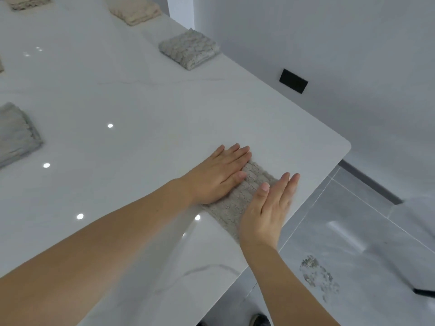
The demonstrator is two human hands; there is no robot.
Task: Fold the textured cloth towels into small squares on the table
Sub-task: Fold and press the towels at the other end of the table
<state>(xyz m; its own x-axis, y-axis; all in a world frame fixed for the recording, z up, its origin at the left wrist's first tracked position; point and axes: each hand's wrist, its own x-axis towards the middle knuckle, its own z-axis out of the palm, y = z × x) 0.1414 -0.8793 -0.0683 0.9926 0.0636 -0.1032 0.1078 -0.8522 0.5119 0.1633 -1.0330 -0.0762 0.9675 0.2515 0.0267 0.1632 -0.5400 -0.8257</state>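
We flatten a grey towel near the table corner

Our left hand (222, 171) lies flat, fingers straight and together, on the left part of the folded towel (237, 196) at lower centre of the frame, seemingly to pin the layers; our right hand (270, 205), also open and flat, presses its right side close to the table (141, 102) edge, likely to smooth the fold so that it holds; the towel reads as a narrow strip, so we judge a further fold is due; finished squares sit apart to keep them tidy: a grey one (189, 48) at upper centre, a beige one (135, 9) at the top, another grey (15, 132) at left
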